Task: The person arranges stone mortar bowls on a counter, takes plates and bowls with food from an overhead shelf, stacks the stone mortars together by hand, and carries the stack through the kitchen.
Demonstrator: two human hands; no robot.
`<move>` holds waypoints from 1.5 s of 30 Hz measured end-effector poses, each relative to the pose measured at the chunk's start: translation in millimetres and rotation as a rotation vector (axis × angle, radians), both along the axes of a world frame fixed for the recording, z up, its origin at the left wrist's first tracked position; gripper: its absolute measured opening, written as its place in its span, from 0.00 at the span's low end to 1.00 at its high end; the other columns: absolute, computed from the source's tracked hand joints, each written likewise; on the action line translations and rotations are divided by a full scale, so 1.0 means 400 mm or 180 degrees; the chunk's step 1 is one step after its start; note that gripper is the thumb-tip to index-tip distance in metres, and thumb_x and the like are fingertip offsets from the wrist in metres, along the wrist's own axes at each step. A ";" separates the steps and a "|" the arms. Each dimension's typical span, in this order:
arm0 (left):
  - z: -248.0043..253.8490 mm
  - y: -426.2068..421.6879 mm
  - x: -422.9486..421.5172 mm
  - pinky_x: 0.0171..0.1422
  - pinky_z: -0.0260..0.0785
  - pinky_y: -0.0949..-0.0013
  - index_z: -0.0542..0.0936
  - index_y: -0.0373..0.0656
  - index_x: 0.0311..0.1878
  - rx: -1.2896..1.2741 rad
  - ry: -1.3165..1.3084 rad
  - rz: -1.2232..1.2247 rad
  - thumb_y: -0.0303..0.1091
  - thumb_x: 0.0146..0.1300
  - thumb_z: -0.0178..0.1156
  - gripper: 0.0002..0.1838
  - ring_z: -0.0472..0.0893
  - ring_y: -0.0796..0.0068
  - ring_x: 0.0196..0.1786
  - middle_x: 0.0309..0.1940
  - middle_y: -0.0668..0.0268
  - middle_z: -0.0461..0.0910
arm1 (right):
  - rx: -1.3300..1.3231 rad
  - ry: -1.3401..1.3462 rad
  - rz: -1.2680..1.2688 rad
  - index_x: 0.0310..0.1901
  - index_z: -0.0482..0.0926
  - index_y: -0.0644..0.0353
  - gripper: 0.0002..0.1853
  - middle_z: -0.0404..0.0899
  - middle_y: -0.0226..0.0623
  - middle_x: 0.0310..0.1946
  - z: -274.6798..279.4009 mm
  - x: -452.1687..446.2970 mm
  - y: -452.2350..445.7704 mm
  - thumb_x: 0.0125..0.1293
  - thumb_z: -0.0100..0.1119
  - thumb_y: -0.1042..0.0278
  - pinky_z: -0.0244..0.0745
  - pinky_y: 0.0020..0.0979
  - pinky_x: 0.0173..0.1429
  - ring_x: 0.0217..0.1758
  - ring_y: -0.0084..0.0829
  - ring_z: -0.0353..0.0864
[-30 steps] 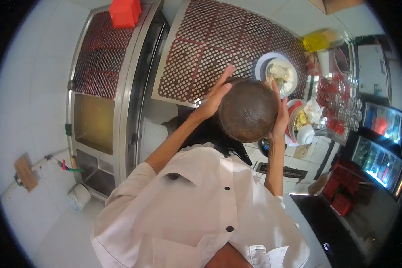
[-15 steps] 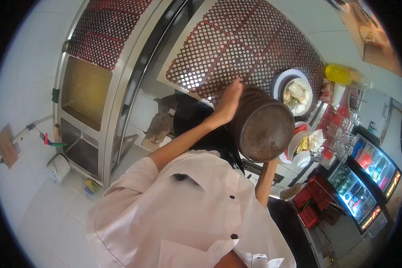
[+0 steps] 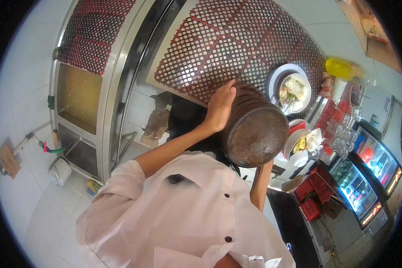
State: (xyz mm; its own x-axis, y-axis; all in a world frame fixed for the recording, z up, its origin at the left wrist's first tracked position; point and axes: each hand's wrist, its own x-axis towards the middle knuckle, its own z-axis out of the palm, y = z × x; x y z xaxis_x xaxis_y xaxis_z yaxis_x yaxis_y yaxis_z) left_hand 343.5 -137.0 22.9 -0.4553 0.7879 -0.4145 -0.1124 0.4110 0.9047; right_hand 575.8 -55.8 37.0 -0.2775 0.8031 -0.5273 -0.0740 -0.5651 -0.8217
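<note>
A stack of dark brown round bowls (image 3: pixel 255 134) is tilted in front of my chest, its scuffed base facing me. Ridged rims show along its far side. My left hand (image 3: pixel 221 106) presses flat along the stack's left side, fingers stretched towards the far end. My right forearm (image 3: pixel 261 185) runs up behind the stack's lower right side; the right hand itself is hidden there. Close by on the right is a white bowl (image 3: pixel 277 82) with crumpled tissue and cutlery in it. Below that sit stacked dishes (image 3: pixel 290 145) with food scraps and tissue.
A red-and-white dotted mat (image 3: pixel 236 44) covers the counter. At left stands a steel sink unit (image 3: pixel 107 89), one basin holding cloudy liquid. Glasses (image 3: pixel 339 129) and a yellow bottle (image 3: pixel 339 68) are on the right, near lit display fridges (image 3: pixel 359 187). Red crates (image 3: pixel 315 192) are below.
The stack has shifted slightly left and down in view, with my left hand still against it. The surroundings have shifted a little as my head moved.
</note>
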 end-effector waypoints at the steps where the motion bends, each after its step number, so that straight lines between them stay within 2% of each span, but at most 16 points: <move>1: 0.004 0.001 -0.004 0.82 0.49 0.52 0.65 0.38 0.77 0.0013 0.0071 -0.0072 0.52 0.83 0.33 0.33 0.63 0.48 0.78 0.74 0.46 0.67 | -0.0012 0.0018 0.0010 0.81 0.56 0.65 0.43 0.59 0.48 0.80 -0.001 0.000 0.003 0.81 0.27 0.34 0.52 0.41 0.84 0.82 0.42 0.59; 5: 0.019 0.008 -0.007 0.76 0.56 0.51 0.72 0.41 0.73 -0.0141 0.0403 -0.0119 0.52 0.83 0.35 0.30 0.68 0.50 0.73 0.70 0.50 0.72 | -0.0021 0.0088 0.0109 0.81 0.56 0.65 0.43 0.59 0.48 0.80 -0.006 -0.009 0.020 0.81 0.27 0.34 0.52 0.41 0.84 0.82 0.42 0.59; 11: 0.001 0.018 0.011 0.75 0.57 0.54 0.75 0.43 0.71 -0.0163 0.0442 -0.0094 0.51 0.82 0.39 0.28 0.70 0.52 0.69 0.65 0.52 0.77 | 0.0034 -0.0054 0.0306 0.81 0.56 0.65 0.42 0.59 0.49 0.80 0.011 -0.014 0.028 0.82 0.27 0.35 0.52 0.41 0.84 0.82 0.42 0.59; 14: -0.067 0.005 0.012 0.83 0.49 0.59 0.69 0.38 0.75 0.0423 -0.0849 0.0086 0.55 0.83 0.34 0.34 0.63 0.61 0.77 0.75 0.55 0.66 | 0.0054 -0.0377 0.0523 0.81 0.56 0.65 0.42 0.59 0.49 0.80 0.043 -0.004 0.021 0.82 0.27 0.35 0.53 0.41 0.84 0.82 0.42 0.59; 16: -0.021 0.001 0.005 0.86 0.40 0.62 0.64 0.35 0.78 0.0683 -0.1630 0.0424 0.56 0.84 0.31 0.36 0.55 0.65 0.82 0.78 0.57 0.63 | -0.0014 -0.0561 0.0718 0.81 0.56 0.65 0.42 0.59 0.49 0.80 0.084 -0.005 0.027 0.82 0.27 0.35 0.53 0.41 0.84 0.82 0.42 0.59; 19: -0.042 -0.048 0.024 0.87 0.35 0.59 0.56 0.35 0.81 0.1311 -0.1089 0.0274 0.53 0.84 0.28 0.36 0.50 0.62 0.85 0.82 0.55 0.55 | -0.0201 0.0252 0.0677 0.81 0.55 0.66 0.41 0.58 0.48 0.80 0.110 -0.040 0.043 0.82 0.28 0.37 0.52 0.40 0.84 0.83 0.41 0.58; 20: -0.027 -0.063 0.019 0.88 0.31 0.56 0.51 0.35 0.83 0.1300 -0.0265 -0.0136 0.53 0.83 0.27 0.36 0.44 0.58 0.87 0.84 0.54 0.50 | -0.0266 0.0645 0.0642 0.81 0.55 0.66 0.40 0.58 0.48 0.81 0.109 -0.059 0.050 0.83 0.28 0.39 0.51 0.40 0.85 0.83 0.40 0.56; 21: -0.019 -0.062 0.022 0.88 0.30 0.55 0.51 0.35 0.83 0.1396 -0.0089 -0.0153 0.54 0.83 0.27 0.37 0.43 0.57 0.87 0.84 0.53 0.50 | -0.0322 0.1030 0.0605 0.80 0.55 0.66 0.39 0.57 0.48 0.81 0.105 -0.072 0.057 0.83 0.28 0.40 0.51 0.40 0.85 0.84 0.39 0.55; 24: -0.013 -0.053 0.026 0.87 0.28 0.52 0.50 0.35 0.83 0.1528 0.0415 -0.0245 0.56 0.82 0.29 0.39 0.42 0.52 0.87 0.85 0.53 0.49 | -0.0094 0.1280 0.0523 0.80 0.54 0.67 0.37 0.54 0.47 0.82 0.041 -0.055 0.055 0.83 0.30 0.44 0.49 0.40 0.86 0.85 0.38 0.51; 27: -0.010 -0.055 0.018 0.87 0.28 0.52 0.49 0.36 0.83 0.1319 0.0403 -0.0368 0.56 0.82 0.29 0.39 0.42 0.52 0.87 0.85 0.54 0.49 | -0.0028 0.1295 0.0463 0.80 0.55 0.67 0.37 0.55 0.48 0.82 0.006 -0.029 0.044 0.83 0.31 0.44 0.51 0.40 0.85 0.85 0.39 0.53; 35: -0.007 -0.054 0.014 0.87 0.30 0.52 0.50 0.35 0.83 0.1408 0.0368 -0.0325 0.55 0.82 0.29 0.39 0.44 0.53 0.86 0.85 0.54 0.49 | 0.0227 0.0571 0.0665 0.79 0.56 0.68 0.36 0.58 0.50 0.80 -0.019 0.036 0.030 0.83 0.34 0.47 0.55 0.42 0.84 0.83 0.41 0.57; 39: -0.013 -0.051 0.013 0.87 0.31 0.53 0.50 0.34 0.83 0.1477 0.0255 -0.0289 0.56 0.82 0.29 0.40 0.45 0.53 0.86 0.85 0.54 0.49 | 0.0957 -0.0884 0.1495 0.79 0.57 0.68 0.35 0.59 0.50 0.79 -0.042 0.149 0.011 0.82 0.35 0.48 0.57 0.42 0.83 0.82 0.42 0.60; 41: -0.016 -0.052 0.011 0.87 0.32 0.53 0.50 0.34 0.83 0.1531 0.0205 -0.0247 0.57 0.81 0.29 0.40 0.46 0.54 0.86 0.85 0.53 0.49 | 0.1153 -0.1210 0.1720 0.79 0.57 0.69 0.35 0.60 0.51 0.79 -0.065 0.187 0.003 0.82 0.36 0.48 0.59 0.43 0.83 0.81 0.43 0.61; 42: -0.022 -0.056 0.018 0.87 0.32 0.53 0.49 0.34 0.83 0.1562 0.0168 -0.0206 0.58 0.81 0.29 0.41 0.46 0.54 0.86 0.85 0.53 0.49 | 0.1056 -0.1071 0.1649 0.79 0.57 0.69 0.35 0.60 0.51 0.79 -0.084 0.194 0.001 0.82 0.37 0.49 0.59 0.43 0.82 0.81 0.43 0.61; 44: -0.021 -0.060 0.026 0.87 0.34 0.54 0.50 0.32 0.82 0.1634 -0.0032 -0.0037 0.63 0.80 0.31 0.45 0.49 0.52 0.85 0.84 0.50 0.51 | -0.0008 0.0745 0.0216 0.79 0.58 0.68 0.36 0.61 0.53 0.78 -0.138 0.146 0.009 0.81 0.38 0.48 0.58 0.44 0.83 0.81 0.44 0.62; 45: -0.017 -0.065 0.031 0.87 0.36 0.53 0.51 0.31 0.82 0.1724 -0.0103 0.0096 0.65 0.78 0.32 0.46 0.51 0.51 0.84 0.83 0.49 0.53 | -0.0092 0.0913 0.0027 0.79 0.58 0.69 0.36 0.60 0.54 0.78 -0.137 0.127 0.015 0.81 0.38 0.47 0.56 0.44 0.84 0.81 0.45 0.61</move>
State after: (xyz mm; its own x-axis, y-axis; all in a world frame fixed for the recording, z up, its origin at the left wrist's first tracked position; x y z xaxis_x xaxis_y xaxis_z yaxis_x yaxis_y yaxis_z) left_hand 356.0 -163.1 16.0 -0.4746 0.8796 0.0329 -0.1483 -0.1167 0.9820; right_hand 626.6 -49.8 -17.9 -0.4253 0.7859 -0.4488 -0.2962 -0.5895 -0.7515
